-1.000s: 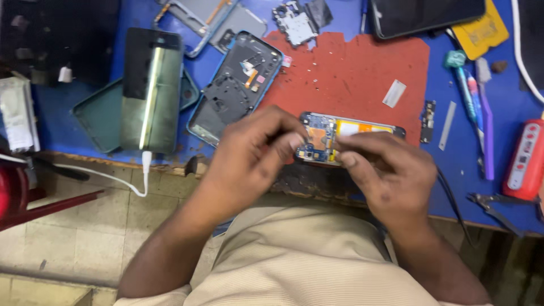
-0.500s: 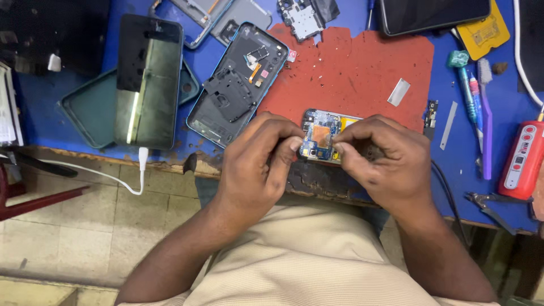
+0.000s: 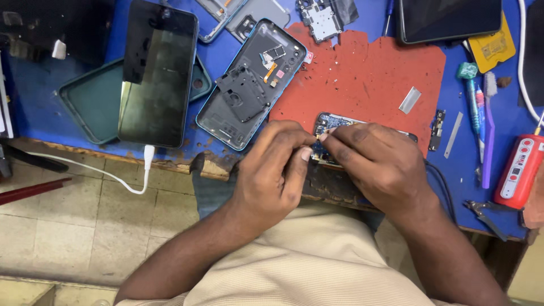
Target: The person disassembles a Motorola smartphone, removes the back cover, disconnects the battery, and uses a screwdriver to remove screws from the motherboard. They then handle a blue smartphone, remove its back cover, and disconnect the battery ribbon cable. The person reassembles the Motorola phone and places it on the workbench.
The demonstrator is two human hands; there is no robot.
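A blue-topped workbench (image 3: 39,107) with a worn near edge stands over a pale tiled floor (image 3: 73,226), and a ragged red rubber mat (image 3: 368,73) lies on it. There is only the head view, looking straight down.

Both hands meet at the mat's near edge over an opened blue phone body with bare circuit board (image 3: 334,122). Most of it is hidden beneath the fingers; only its far-left corner and a sliver at the right show. Its long axis runs left to right along the bench edge. The left hand (image 3: 272,170) has thumb and forefinger narrowed to a pinch on a tiny part that cannot be made out. The right hand (image 3: 379,164) pinches at the same spot, its fingers curled close over the board.

Left of the mat lies one blue phone back shell with black inner parts (image 3: 249,85), tilted, its top pointing far-right. Further left, one dark-screened phone (image 3: 156,73) rests on a green tray (image 3: 85,102), with a white cable (image 3: 113,178) plugged into its near end. To the right are one red cylindrical tool (image 3: 518,170), two brushes (image 3: 481,113) side by side, and one pair of metal tweezers (image 3: 487,212) partly over the edge. A dark tablet (image 3: 447,20) is cut off at the top.
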